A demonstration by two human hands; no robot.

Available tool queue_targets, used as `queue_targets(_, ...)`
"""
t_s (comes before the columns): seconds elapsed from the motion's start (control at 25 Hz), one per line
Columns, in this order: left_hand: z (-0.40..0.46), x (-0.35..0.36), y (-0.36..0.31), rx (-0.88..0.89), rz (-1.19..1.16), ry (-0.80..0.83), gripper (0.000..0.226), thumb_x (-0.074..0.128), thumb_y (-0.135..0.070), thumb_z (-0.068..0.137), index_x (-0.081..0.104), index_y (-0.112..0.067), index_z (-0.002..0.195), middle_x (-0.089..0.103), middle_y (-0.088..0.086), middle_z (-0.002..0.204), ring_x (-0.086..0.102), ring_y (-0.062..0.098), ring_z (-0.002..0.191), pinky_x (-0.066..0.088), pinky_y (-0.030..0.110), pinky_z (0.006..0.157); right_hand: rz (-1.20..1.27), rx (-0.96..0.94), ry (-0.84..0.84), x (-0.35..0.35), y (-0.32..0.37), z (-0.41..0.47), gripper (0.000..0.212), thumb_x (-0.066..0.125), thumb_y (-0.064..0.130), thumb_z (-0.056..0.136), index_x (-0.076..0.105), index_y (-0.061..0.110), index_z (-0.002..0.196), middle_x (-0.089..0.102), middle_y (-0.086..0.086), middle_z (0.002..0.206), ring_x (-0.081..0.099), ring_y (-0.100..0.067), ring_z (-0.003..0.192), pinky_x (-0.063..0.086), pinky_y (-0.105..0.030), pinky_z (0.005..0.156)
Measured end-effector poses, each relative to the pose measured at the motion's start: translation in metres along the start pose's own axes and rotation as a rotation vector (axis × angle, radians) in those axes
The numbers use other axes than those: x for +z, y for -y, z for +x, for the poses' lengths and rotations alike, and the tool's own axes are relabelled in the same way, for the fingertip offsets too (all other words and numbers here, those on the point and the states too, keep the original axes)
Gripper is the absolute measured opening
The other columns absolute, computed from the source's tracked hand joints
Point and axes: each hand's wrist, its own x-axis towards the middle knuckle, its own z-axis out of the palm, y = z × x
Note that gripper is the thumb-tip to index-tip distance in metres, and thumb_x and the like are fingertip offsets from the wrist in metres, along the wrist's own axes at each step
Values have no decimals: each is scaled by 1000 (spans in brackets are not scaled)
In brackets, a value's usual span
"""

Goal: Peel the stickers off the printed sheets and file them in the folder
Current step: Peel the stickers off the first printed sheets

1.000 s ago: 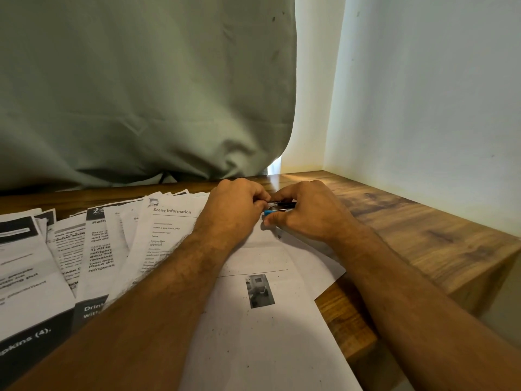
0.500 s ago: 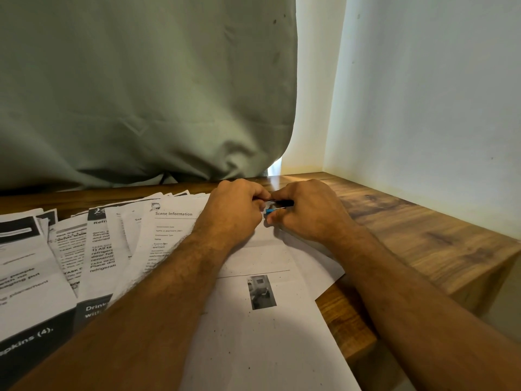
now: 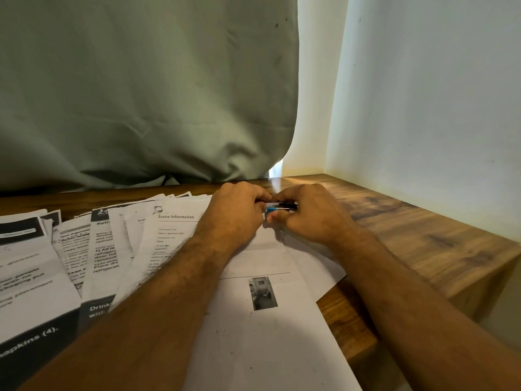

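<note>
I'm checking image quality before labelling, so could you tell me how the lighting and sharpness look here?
Head view: daylight leaks in past the curtain, brightening the wall; the forearms shade the printed sheets; the small black and blue object both hands pinch is dim and unclear; wide-angle bowing shows at the edges.

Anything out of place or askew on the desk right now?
The printed sheets lie fanned and overlapping, not squared, and one sheet juts past the desk's near edge. No folder is in view. Both hands, left and right, pinch a small black-and-blue object I cannot identify.
</note>
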Motion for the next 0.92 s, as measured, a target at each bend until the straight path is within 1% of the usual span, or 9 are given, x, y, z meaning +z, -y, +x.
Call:
queue_targets(0.08, 1, 0, 1, 2, 2, -6, 27, 58, -25, 100, 69, -24, 125, 70, -2, 121, 62, 15, 106, 49, 33, 103, 101, 93, -51, 2, -7, 3, 28, 71, 50, 83, 74, 30, 102, 69, 11, 85, 58, -5, 76, 41, -22, 64)
queue_targets(0.16, 0, 1, 1, 9, -3, -7, 27, 58, -25, 100, 69, -24, 125, 70, -4, 123, 62, 14, 107, 48, 32, 104, 73, 214, -70, 5, -18, 8, 27, 67, 46, 88, 71, 24, 103, 69, 4, 89, 56, -8, 73, 38, -20, 59)
queue_targets(0.28, -2, 2, 3, 44, -59, -12, 24, 62, -30, 97, 72, -25, 119, 71, -5, 116, 62, 10, 101, 50, 29, 99, -3, 311, 91, 13, -30, 11, 29, 62, 33, 95, 65, 16, 119, 67, -1, 103, 55, -10, 80, 44, -20, 69)
queue_targets(0.36, -4, 2, 4, 75, -91, -15, 19, 66, -36, 94, 75, -28, 109, 72, -10, 103, 61, 6, 94, 53, 29, 93, -41, 287, 163, 16, -31, 11, 34, 62, 29, 96, 62, 15, 127, 66, -3, 112, 53, -11, 90, 41, -23, 79)
queue_targets(0.48, -6, -3, 5, 88, -181, -53, 7, 68, -37, 92, 73, -32, 92, 66, -20, 87, 60, 1, 85, 54, 25, 82, -77, 228, 178, 19, -31, 13, 35, 63, 32, 95, 63, 16, 126, 67, -3, 114, 54, -13, 92, 40, -24, 78)
queue_targets(0.6, -8, -9, 5, 79, -265, -100, 8, 68, -34, 93, 74, -30, 88, 67, -20, 85, 62, -1, 84, 50, 19, 76, -115, 220, 202, 28, -36, 16, 34, 62, 38, 95, 65, 16, 121, 68, -2, 102, 57, -15, 85, 47, -28, 75)
queue_targets(0.72, -6, -18, 6, 43, -343, -92, 6, 68, -31, 93, 73, -31, 89, 69, -16, 86, 64, -1, 80, 45, 8, 66, -109, 218, 223, 25, -35, 15, 38, 61, 41, 95, 64, 16, 124, 68, -4, 107, 59, -17, 91, 51, -31, 83)
queue_targets(0.84, -4, -26, 6, -7, -406, -127, 6, 68, -28, 93, 72, -31, 89, 69, -15, 85, 64, -2, 75, 41, 4, 56, -53, 117, 12, 12, -25, 10, 38, 52, 42, 99, 66, 19, 126, 64, -4, 119, 57, -17, 102, 46, -31, 90)
queue_targets(0.92, -3, -30, 7, -31, -439, -152, 6, 68, -28, 94, 74, -27, 94, 70, -13, 87, 63, -1, 77, 40, 3, 56, 203, 96, -104, 6, -15, 3, 48, 42, 56, 97, 75, 22, 106, 69, 0, 107, 61, -15, 95, 48, -32, 86)
